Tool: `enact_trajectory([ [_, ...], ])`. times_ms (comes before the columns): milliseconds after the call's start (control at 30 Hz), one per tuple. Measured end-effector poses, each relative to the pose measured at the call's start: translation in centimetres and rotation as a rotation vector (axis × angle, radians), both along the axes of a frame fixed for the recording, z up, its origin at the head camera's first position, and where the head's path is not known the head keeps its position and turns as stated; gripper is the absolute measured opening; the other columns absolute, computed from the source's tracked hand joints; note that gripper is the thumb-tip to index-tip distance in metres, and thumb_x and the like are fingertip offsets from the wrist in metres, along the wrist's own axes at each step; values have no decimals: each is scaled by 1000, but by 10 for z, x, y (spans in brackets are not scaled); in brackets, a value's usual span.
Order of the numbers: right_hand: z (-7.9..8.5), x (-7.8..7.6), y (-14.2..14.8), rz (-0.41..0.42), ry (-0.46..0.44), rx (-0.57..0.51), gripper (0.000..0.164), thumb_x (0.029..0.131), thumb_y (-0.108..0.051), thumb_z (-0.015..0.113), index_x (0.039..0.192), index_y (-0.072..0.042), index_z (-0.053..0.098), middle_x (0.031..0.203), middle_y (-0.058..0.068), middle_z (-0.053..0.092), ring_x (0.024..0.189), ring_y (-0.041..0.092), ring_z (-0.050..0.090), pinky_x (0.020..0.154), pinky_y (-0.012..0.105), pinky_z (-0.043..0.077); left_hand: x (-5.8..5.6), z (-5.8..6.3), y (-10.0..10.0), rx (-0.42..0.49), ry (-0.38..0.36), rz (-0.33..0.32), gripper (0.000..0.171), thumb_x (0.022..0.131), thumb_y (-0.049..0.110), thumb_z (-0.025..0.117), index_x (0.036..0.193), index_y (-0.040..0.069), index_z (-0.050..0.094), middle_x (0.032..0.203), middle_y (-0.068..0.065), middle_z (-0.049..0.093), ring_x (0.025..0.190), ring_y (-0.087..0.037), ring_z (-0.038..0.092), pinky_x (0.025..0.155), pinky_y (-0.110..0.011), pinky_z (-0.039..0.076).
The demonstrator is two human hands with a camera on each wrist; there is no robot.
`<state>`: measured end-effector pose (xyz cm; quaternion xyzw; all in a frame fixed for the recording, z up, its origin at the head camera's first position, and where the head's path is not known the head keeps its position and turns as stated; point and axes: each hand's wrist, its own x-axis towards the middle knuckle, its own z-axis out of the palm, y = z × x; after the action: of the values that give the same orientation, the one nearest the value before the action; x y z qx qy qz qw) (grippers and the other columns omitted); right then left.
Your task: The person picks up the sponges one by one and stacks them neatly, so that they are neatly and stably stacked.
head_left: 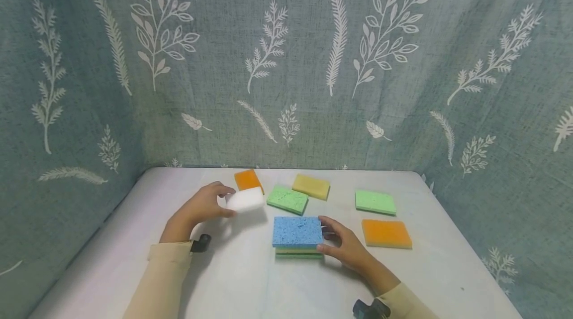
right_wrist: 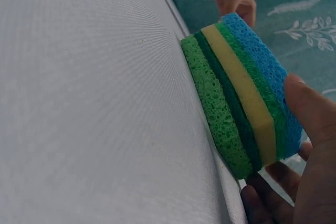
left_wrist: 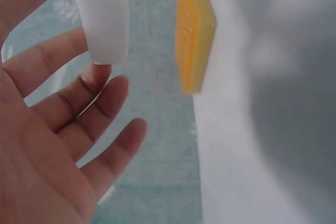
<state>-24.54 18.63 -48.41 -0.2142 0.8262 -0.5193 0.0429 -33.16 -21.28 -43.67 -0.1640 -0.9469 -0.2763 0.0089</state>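
Note:
My left hand [head_left: 206,205] pinches a white sponge-like block [head_left: 245,200] above the table between thumb and fingers. In the left wrist view the same white block [left_wrist: 105,19] stands on edge in the grasp, with the other fingers spread below it. At the table's middle sits a sponge stack: a blue sponge [head_left: 297,232] on top, yellow and green layers [right_wrist: 218,106] beneath. My right hand [head_left: 346,244] holds the stack's right end, thumb at the blue sponge's near corner and index finger at its far corner. The right wrist view shows its other fingers low beside the stack.
Behind the stack lie a green sponge [head_left: 288,199], a yellow sponge [head_left: 311,186] and an orange sponge [head_left: 248,179]. To the right are another green sponge [head_left: 375,202] and another orange sponge [head_left: 387,233]. A leaf-patterned curtain [head_left: 304,125] borders the white table [head_left: 233,279].

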Motion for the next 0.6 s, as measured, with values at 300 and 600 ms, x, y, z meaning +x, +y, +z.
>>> enact_trajectory([
  [300, -2, -2, 1, -4, 17, 11, 75, 85, -22, 77, 146, -3, 40, 138, 15, 52, 121, 31, 54, 105, 49, 38, 9, 11, 20, 0, 50, -41, 63, 68, 37, 88, 121, 10, 68, 111, -2, 59, 97, -23, 56, 89, -46, 49],
  [600, -31, -17, 6, -25, 18, 17, 73, 83, -29, 78, 146, -19, 43, 139, 6, 52, 122, 22, 53, 106, 43, 38, 12, 12, 33, 23, 31, -60, 60, 68, 26, 90, 122, 11, 67, 117, -4, 58, 102, -26, 56, 89, -47, 50],
])
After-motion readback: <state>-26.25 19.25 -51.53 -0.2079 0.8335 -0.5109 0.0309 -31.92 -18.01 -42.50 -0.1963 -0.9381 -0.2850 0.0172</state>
